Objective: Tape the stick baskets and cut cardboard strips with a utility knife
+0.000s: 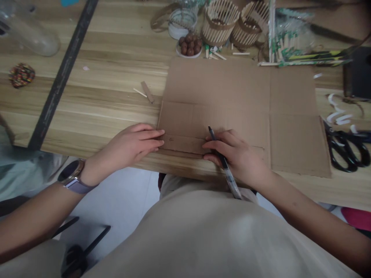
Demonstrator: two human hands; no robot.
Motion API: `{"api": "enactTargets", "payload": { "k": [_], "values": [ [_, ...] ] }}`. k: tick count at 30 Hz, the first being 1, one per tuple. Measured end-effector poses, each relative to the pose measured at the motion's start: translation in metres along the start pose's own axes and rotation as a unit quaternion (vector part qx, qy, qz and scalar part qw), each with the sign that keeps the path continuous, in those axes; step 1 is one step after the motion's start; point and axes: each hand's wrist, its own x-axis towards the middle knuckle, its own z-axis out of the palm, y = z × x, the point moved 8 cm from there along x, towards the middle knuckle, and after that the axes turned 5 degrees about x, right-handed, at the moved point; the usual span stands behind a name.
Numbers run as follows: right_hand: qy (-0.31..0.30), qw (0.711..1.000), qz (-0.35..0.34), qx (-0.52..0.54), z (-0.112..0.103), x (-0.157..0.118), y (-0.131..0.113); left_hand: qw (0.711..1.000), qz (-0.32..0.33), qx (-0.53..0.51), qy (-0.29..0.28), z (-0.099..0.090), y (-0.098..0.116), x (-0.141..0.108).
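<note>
A large brown cardboard sheet with crease lines lies at the table's front edge. Along its near left side is a narrow cardboard strip with a small pen mark. My left hand, a watch on its wrist, rests its outstretched fingertips on the left end of the strip. In my right hand a black pen is held between the fingers, its dark end pointing away from me. The right fingertips also touch the strip near its middle; the hand hides part of the cardboard behind it.
Black-handled scissors lie to the right among white scraps. Behind the cardboard stand two stick baskets and a dish of brown balls. A long black bar, a colourful beaded piece and a clear bottle occupy the left.
</note>
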Motion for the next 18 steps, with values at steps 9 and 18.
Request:
{"api": "enactTargets", "payload": {
  "k": [9,18],
  "values": [
    [-0.006,1.000,0.003,0.003,0.0007,0.0001,0.0006,1.000,-0.006,-0.004,0.008,-0.0012,0.0001,0.0014],
    [0.002,1.000,-0.014,-0.010,-0.0004,-0.0003,-0.0004,1.000,0.004,0.012,0.008,-0.0069,0.0038,0.0058]
  ]
}}
